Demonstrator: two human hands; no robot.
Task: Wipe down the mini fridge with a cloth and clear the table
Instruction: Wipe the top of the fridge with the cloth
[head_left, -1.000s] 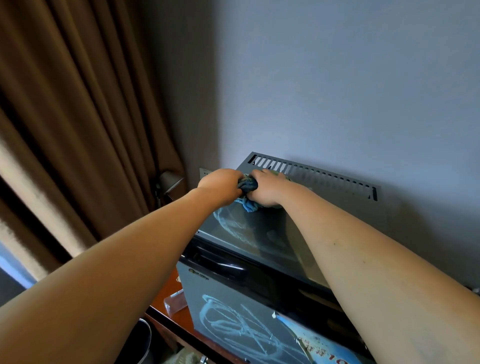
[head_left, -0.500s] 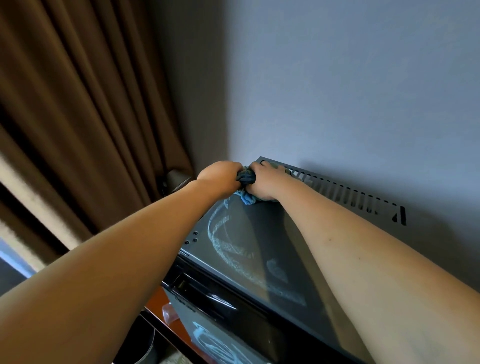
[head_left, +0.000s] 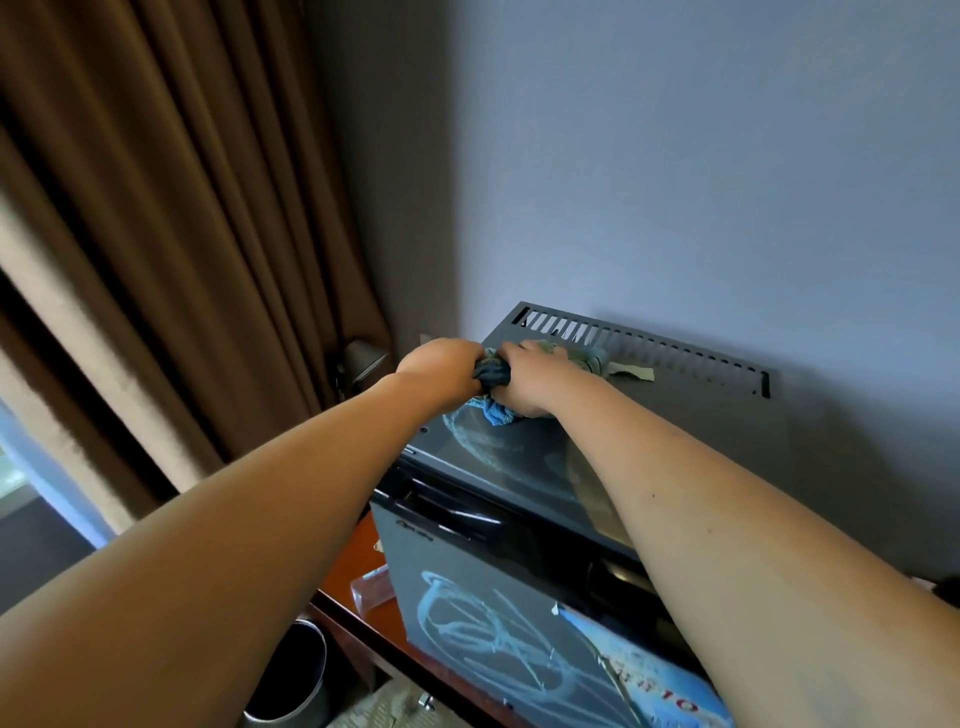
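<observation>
A dark grey mini fridge (head_left: 691, 415) stands on a reddish-brown table (head_left: 358, 561), its slotted back edge against the wall. Pale wet swirl marks show on its top and on its door. Both my arms reach out over the fridge top. My left hand (head_left: 441, 371) grips one end of a bunched blue cloth (head_left: 493, 400). My right hand (head_left: 530, 379) holds the cloth's other part down on the fridge top at the rear left corner. A lighter, greenish end of the cloth spreads beyond my right hand toward the vent slots.
Brown curtains (head_left: 171, 234) hang on the left, with a window strip at the far left. A small lamp (head_left: 363, 358) sits in the corner. A clear plastic item (head_left: 371, 587) lies on the table beside the fridge. A metal bin (head_left: 296, 680) stands below. A blue printed sheet (head_left: 654, 680) sticks to the door.
Both hands stay together on the cloth at the rear left corner of the fridge top. More of the cloth now spreads out beyond my right hand. The view has tilted down, showing the door again.
</observation>
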